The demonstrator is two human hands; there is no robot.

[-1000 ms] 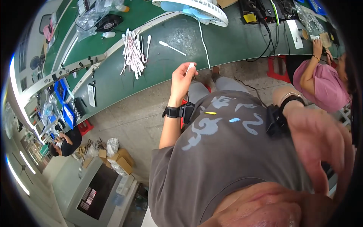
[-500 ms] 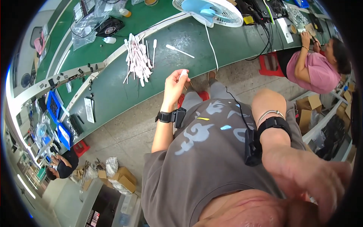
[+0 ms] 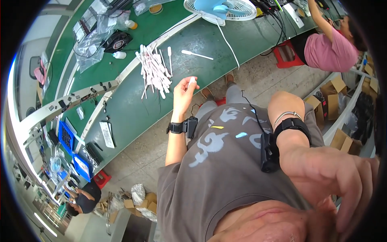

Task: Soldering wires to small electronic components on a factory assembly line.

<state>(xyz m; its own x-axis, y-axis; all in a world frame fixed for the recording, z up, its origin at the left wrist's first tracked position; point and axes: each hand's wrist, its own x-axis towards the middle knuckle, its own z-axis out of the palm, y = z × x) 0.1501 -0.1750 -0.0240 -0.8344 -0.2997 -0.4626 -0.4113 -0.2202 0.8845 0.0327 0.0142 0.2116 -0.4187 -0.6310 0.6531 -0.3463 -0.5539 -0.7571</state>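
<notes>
My left hand (image 3: 185, 93) is raised just off the near edge of the green bench (image 3: 133, 125). Its thumb and fingers are closed on a small white piece (image 3: 192, 82), whose wider end shows while the rest is hidden in the grip. Just beyond it on the bench lies a heap of thin white swab-like sticks (image 3: 153, 72) with wider ends. One loose white stick (image 3: 197, 55) lies apart, to the heap's right. At the lower right, my right hand (image 3: 334, 173) is up close beside my head. Its fingers are bent but apart, and nothing shows in them.
A blue and white fan (image 3: 219, 10) stands at the back, its white cord hanging over the bench edge. Clear bags, a black blower fan (image 3: 117, 41) and small bottles lie back left. Co-workers sit at right (image 3: 330, 50) and far left. Open cartons (image 3: 334, 88) fill shelves at right.
The view has shifted, so bench and heap appear farther right. My left hand still grips the white piece. My right hand's fingers look less blurred. The co-worker at right has stretched out an arm.
</notes>
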